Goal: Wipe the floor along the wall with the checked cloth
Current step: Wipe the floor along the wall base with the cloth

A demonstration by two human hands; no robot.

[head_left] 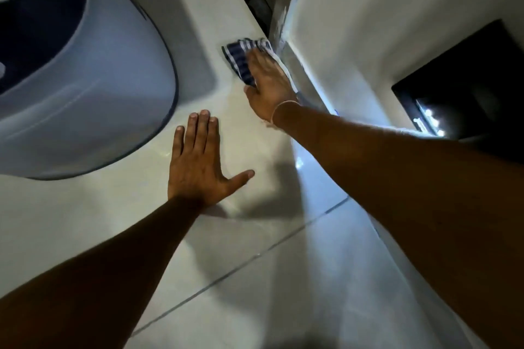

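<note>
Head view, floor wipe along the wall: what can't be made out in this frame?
- Checked cloth: the part under the right hand is hidden, so its full extent is unknown.
- Right hand: motion-blurred; finger positions unclear.
- Large white and dark object at left: cut off by the frame edges; cannot be identified.
- Dark opening in the wall: too dark to see what is inside.
- Left hand: its palm side is hidden.

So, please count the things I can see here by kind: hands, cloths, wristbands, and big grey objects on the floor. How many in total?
Hands: 2 (left hand, right hand)
Checked cloth: 1
Thin wristband: 1
Large grey rounded object: 1
Total: 5
</note>
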